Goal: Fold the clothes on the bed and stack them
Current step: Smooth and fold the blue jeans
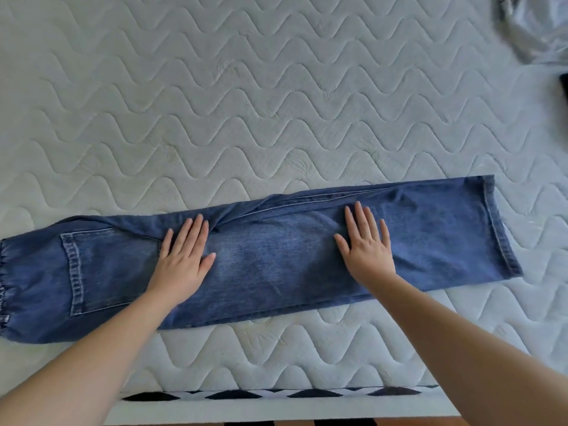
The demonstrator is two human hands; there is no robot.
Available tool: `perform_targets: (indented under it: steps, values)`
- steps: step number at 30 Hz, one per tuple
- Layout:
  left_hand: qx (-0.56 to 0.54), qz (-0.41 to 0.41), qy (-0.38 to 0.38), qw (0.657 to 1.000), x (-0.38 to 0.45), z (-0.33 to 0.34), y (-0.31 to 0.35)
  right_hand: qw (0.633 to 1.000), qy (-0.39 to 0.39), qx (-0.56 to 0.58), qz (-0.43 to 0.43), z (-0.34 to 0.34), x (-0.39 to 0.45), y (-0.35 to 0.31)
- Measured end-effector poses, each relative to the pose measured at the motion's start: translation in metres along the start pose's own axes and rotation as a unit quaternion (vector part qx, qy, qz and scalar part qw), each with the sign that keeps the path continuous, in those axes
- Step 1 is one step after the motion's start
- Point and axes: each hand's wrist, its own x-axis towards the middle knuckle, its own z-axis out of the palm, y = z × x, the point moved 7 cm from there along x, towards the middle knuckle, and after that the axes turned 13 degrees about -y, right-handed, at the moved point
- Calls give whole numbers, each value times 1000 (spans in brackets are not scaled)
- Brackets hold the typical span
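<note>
Evidently to flatten the fabric before the next fold, the left hand (181,256) and right hand (367,244) press spread and flat on the jeans (270,259), laid leg-over-leg along the mattress (246,103) near its front edge.

A white quilted mattress (246,103) with wavy stitching fills the view. At two o'clock lies a blurred grey shiny thing (534,29) (too smeared to identify); just below it, a small dark object (564,86) is cut by the edge. At six o'clock runs a black-and-white diamond-patterned band (276,394).
</note>
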Motion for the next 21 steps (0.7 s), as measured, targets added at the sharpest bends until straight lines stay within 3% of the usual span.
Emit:
perform_targets:
  steps: [9, 19, 21]
  values:
    - [-116, -7, 119, 986, 11, -72, 24, 995, -2, 94, 34, -15, -14, 84]
    - [-124, 47, 122, 984, 78, -104, 133, 935, 71, 267, 220, -31, -31, 251]
    - [-104, 27, 101, 989, 93, -105, 155, 918, 79, 301, 244, -29, -31, 279]
